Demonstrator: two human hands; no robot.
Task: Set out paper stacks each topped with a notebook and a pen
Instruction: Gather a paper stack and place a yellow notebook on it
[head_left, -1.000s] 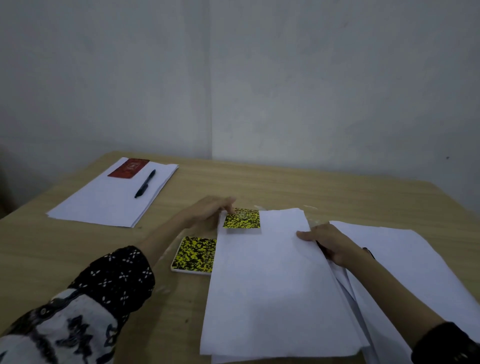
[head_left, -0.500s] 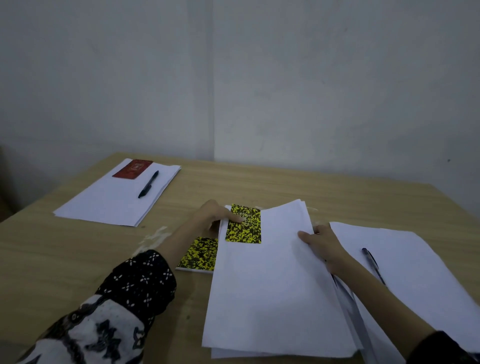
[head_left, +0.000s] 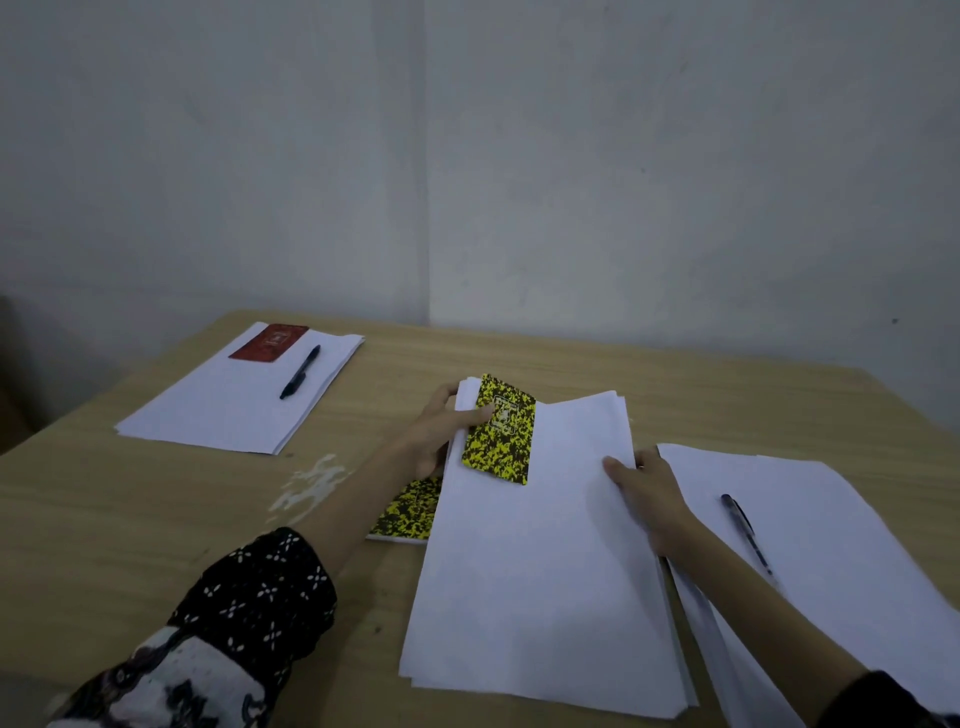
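Note:
A white paper stack (head_left: 545, 561) lies in front of me, its far end lifted. My left hand (head_left: 439, 431) grips that far left corner, thumb pressing a yellow-and-black notebook (head_left: 501, 434) onto the sheets. My right hand (head_left: 649, 493) holds the stack's right edge. A second yellow-and-black notebook (head_left: 408, 514) lies on the table, partly under the stack. To the right sits another paper stack (head_left: 831, 545) with a dark pen (head_left: 745, 530) on it. At the far left, a paper stack (head_left: 228, 400) carries a red notebook (head_left: 269, 342) and a black pen (head_left: 300, 372).
The wooden table (head_left: 130, 519) has a pale smear (head_left: 311, 483) left of my forearm. A grey wall rises right behind the table's far edge.
The yellow-and-black notebook has slid further onto the middle stack, and the stack's far end has risen with both hands. My right hand moved off the dark pen, which now shows.

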